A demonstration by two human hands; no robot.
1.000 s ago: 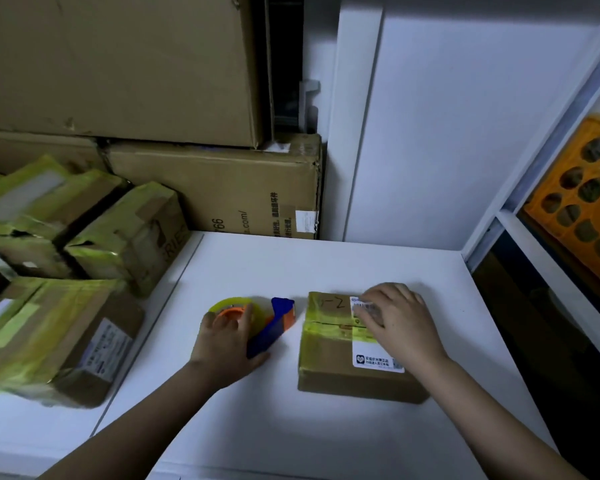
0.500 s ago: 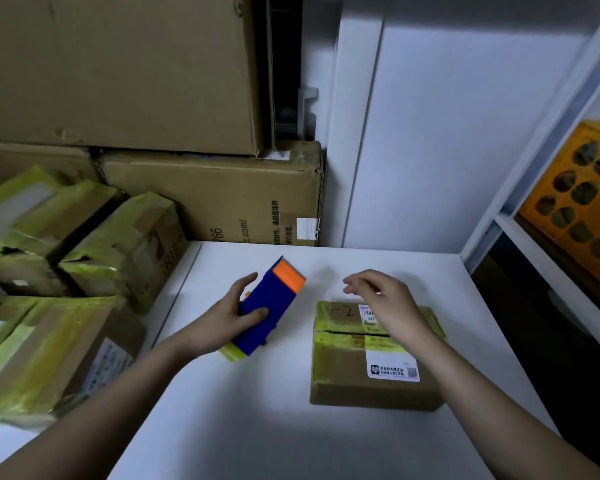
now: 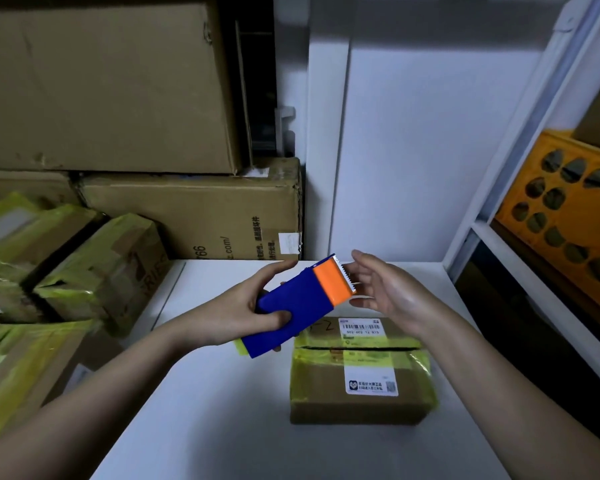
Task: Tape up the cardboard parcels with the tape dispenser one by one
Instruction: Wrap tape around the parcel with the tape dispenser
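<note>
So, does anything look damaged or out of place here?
Yes. The parcel on the white table has a dark open slit across its top, through the yellow tape. The taped parcels at left lie tilted in a loose heap, tape wrinkled.

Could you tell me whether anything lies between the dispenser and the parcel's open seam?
Nothing visible does. The left hand holds the dispenser above the table, and the parcel lies bare below it, its seam uncovered.
</note>
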